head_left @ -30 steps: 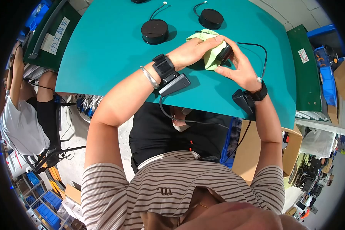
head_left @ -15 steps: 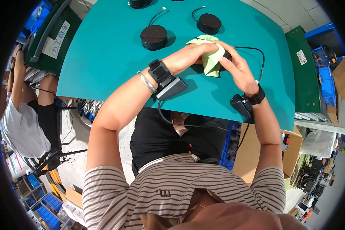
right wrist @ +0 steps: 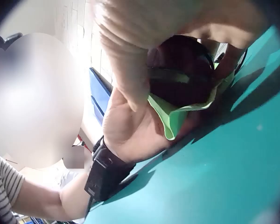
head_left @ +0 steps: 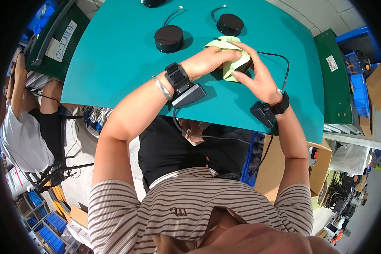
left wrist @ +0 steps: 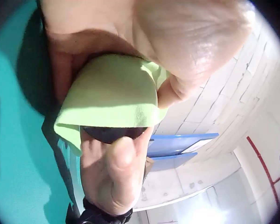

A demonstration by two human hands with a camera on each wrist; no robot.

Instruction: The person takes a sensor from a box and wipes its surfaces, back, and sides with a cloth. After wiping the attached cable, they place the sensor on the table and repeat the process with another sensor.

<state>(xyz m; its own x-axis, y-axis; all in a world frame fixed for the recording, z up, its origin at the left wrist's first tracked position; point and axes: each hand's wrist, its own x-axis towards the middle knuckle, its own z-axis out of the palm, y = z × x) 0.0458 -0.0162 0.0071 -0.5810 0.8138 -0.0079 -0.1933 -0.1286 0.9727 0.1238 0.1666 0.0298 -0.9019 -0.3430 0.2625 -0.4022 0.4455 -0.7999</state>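
Above the near part of the teal table, both hands hold a black round disc-shaped unit partly wrapped in a light green cloth. My left hand grips the cloth against the unit, its thumb lying across the top. From the other side, my right hand holds the unit between thumb and fingers. In the left wrist view, the cloth drapes over most of the disc, and a dark edge shows below it. A black cable arcs on the table beyond the right hand.
Two similar black discs with short leads stand farther back on the teal table, and another is cut off at the top edge. Green cabinets flank the table. A cardboard box stands below right. Another person sits at left.
The cloth has shifted over the unit as the hands turned it: its black side showed, became mostly covered, and partly shows again. The head view has shifted slightly.
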